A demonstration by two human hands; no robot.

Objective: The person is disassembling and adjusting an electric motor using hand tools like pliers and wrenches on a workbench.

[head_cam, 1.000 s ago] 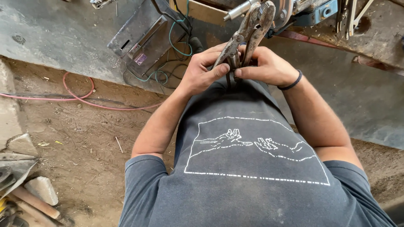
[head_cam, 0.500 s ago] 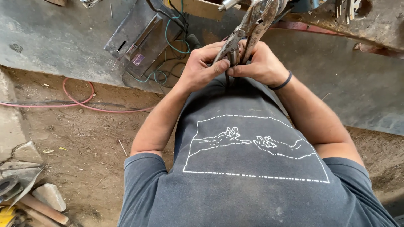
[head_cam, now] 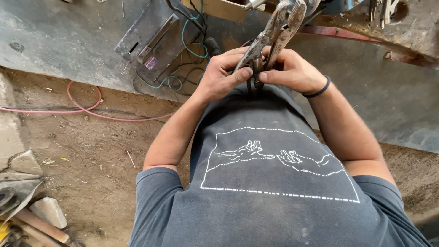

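We see soft, even daylight, bright enough throughout, with no glare. Below the grey slab [head_cam: 68,41] the dirt lies in faint shade. Focus is sharp across the middle; lines bend slightly toward the corners around the slab.

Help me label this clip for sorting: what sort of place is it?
Probably a rough workshop or repair yard: both hands grip rusty locking pliers, a metal box with loose wiring lies nearby, and a pink hose crosses the dirt floor.

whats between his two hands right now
In the head view, the handles of the rusty locking pliers run down between the left hand and right hand; both thumbs press against the lower ends.
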